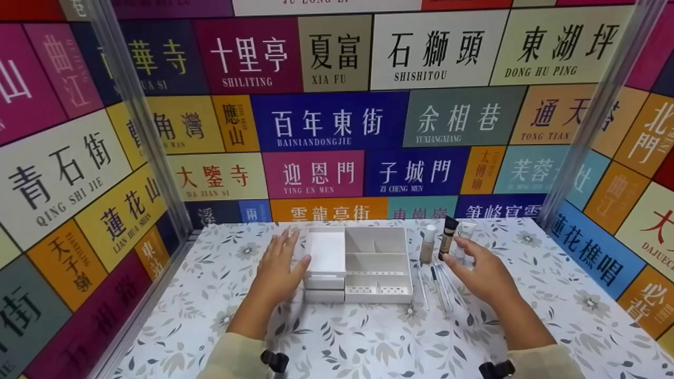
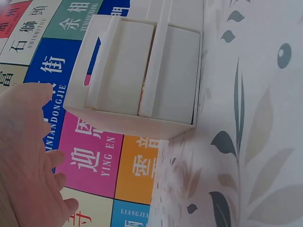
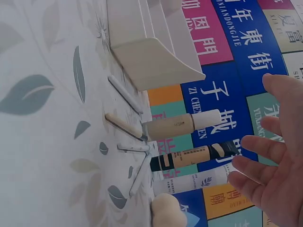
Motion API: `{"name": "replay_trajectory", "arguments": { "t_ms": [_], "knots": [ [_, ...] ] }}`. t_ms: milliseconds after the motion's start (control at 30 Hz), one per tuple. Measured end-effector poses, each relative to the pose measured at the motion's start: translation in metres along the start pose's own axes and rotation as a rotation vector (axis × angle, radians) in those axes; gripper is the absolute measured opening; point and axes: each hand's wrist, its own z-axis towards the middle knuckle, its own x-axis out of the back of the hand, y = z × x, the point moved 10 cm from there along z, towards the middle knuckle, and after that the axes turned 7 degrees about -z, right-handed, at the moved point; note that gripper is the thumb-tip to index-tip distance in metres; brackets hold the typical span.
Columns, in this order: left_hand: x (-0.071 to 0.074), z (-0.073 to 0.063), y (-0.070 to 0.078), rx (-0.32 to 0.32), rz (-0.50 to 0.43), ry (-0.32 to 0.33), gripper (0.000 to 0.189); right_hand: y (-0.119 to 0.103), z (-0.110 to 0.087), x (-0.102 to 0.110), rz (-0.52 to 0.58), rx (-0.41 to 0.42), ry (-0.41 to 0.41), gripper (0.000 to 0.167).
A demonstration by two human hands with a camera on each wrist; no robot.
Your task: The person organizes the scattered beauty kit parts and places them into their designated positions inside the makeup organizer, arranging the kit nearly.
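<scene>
A white desktop organizer (image 1: 379,298) with compartments stands on the table, its two stacked drawers (image 2: 176,75) pushed in at the left. My left hand (image 1: 278,268) is beside the organizer's left side, fingers straight and spread, holding nothing. To the organizer's right, a black-and-tan cosmetic tube (image 1: 447,238) stands upright. My right hand (image 1: 487,273) reaches beside this tube; the right wrist view shows its fingers loosely extended, fingertips right at the tube's upper end. A bottle with a white cap (image 3: 177,126) and a white tube (image 3: 201,181) stand on either side of the dark tube.
Several slim sticks (image 1: 445,295) lie on the table in front of the bottle and tubes. A rounded beige object (image 3: 168,211) appears low in the right wrist view. A leaf-patterned cloth (image 1: 347,342) covers the table, and colourful sign-printed walls (image 1: 329,121) enclose it.
</scene>
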Motion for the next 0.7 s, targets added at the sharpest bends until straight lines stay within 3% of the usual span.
{"name": "replay_trajectory", "arguments": {
  "t_ms": [400,700],
  "knots": [
    [-0.009,-0.006,-0.006,0.034,-0.038,-0.033,0.072,0.014,0.001,-0.01,-0.002,-0.026,-0.026,0.096],
    [-0.023,-0.01,-0.014,0.062,-0.196,-0.125,0.068,0.035,0.005,-0.023,0.036,-0.042,-0.017,0.075]
  ]
}}
